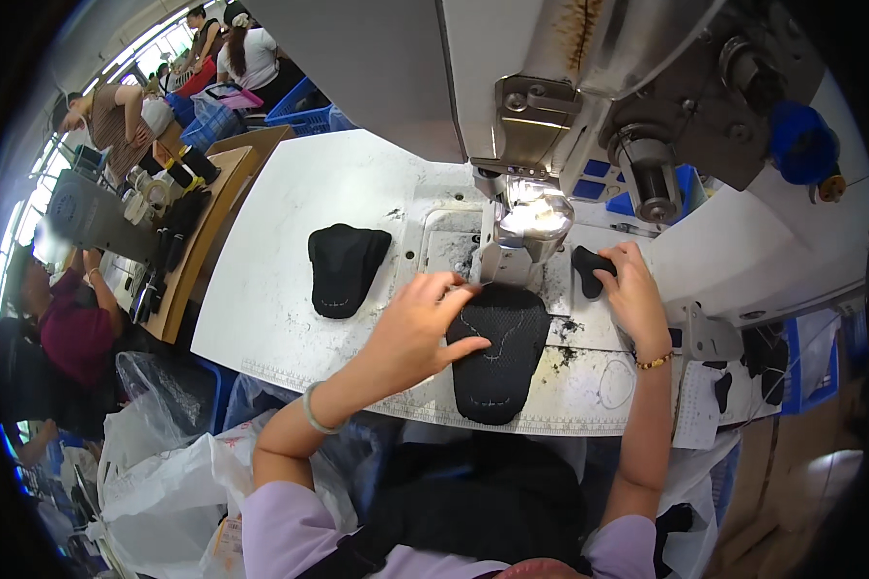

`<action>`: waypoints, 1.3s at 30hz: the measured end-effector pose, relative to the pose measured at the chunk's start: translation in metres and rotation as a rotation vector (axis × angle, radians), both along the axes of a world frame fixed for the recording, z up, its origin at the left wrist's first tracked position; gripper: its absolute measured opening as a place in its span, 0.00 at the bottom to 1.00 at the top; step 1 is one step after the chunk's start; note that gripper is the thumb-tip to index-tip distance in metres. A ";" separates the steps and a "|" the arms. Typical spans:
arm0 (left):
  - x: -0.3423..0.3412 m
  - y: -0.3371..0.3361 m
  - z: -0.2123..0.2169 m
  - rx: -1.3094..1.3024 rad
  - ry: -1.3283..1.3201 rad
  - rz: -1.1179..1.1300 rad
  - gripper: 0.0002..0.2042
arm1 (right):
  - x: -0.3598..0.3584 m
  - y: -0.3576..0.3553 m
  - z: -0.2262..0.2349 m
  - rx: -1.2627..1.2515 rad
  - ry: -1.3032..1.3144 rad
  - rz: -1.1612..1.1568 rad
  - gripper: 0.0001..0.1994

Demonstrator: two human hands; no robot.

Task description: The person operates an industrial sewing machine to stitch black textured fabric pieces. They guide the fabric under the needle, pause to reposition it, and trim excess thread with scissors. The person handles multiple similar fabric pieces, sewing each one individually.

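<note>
Free: white tabletop (pixel 256 251), left of leftmost black fabric piece (pixel 343 275). Obstructions: sewing-machine head (pixel 377 72) above; left hand (pixel 417 326) mid-table.

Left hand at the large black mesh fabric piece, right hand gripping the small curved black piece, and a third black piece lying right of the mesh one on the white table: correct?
No: the head view shows the third black piece lying left of the black mesh piece on the white table. The rest holds.
</note>
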State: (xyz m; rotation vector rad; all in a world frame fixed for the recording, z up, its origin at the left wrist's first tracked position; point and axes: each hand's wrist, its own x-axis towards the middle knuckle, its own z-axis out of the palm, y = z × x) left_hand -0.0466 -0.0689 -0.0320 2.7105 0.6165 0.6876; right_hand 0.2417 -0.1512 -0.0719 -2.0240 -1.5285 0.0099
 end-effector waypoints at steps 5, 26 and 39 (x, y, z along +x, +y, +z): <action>0.003 0.002 -0.012 0.019 0.058 0.005 0.23 | -0.013 0.000 0.010 0.037 -0.009 -0.056 0.10; 0.014 -0.004 -0.007 -1.611 -0.879 -0.108 0.11 | -0.103 -0.037 0.066 0.114 1.183 0.583 0.08; 0.031 -0.013 0.014 -1.281 -0.755 -0.220 0.14 | -0.127 -0.003 0.045 0.644 0.846 0.251 0.11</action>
